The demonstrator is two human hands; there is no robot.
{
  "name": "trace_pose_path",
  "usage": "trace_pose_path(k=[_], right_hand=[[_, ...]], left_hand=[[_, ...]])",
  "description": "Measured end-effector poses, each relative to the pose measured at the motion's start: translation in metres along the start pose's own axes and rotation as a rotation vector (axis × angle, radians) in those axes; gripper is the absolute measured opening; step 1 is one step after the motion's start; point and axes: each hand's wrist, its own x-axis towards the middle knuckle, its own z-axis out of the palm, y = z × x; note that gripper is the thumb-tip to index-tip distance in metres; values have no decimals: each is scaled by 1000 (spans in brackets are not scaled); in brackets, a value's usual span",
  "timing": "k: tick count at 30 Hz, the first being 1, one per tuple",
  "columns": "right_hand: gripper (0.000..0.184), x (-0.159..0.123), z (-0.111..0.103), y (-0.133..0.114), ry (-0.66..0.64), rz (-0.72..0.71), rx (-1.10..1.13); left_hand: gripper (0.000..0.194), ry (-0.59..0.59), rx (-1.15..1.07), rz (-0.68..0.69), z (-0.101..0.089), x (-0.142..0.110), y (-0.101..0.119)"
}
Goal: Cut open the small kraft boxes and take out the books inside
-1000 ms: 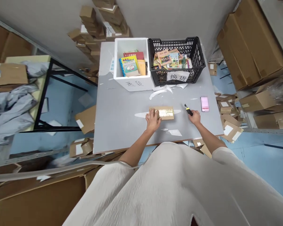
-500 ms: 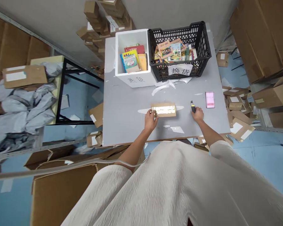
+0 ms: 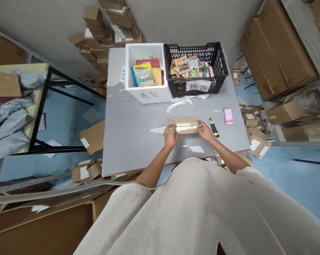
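A small taped cardboard box [image 3: 185, 126] lies on the grey table [image 3: 130, 141], shiny tape running along its top. My left hand [image 3: 170, 136] grips the box's left end, a ring on one finger. At the opposite end, my right hand [image 3: 204, 131] has its fingers closed on the box's right edge. Just right of that hand a black and yellow utility knife [image 3: 214, 127] rests on the tabletop, touched by neither hand.
A white foam bin [image 3: 154, 92] with books and a black plastic crate [image 3: 173, 85] with booklets stand at the table's back. A phone [image 3: 228, 116] lies at the right. Cardboard boxes [image 3: 255, 145] crowd the floor, and grey mailer bags [image 3: 11, 120] fill a side table.
My right hand has let go of the utility knife, now on the table, and moved left onto the box's right end. My left hand stays at the left end.
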Motion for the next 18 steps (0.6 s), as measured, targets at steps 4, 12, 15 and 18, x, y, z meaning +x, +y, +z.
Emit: trace_pose_path(k=[4, 12, 15, 18], right_hand=[[65, -2, -5, -16, 18, 34, -15], [48, 24, -17, -31, 73, 19, -73], [52, 37, -20, -33, -10, -33, -245], [67, 49, -26, -34, -127, -62, -485]], left_hand=[[86, 22, -75, 25, 4, 4, 0], [106, 76, -299, 90, 14, 10, -11], [88, 35, -217, 113, 12, 11, -11], [75, -25, -124, 138, 6, 13, -6]])
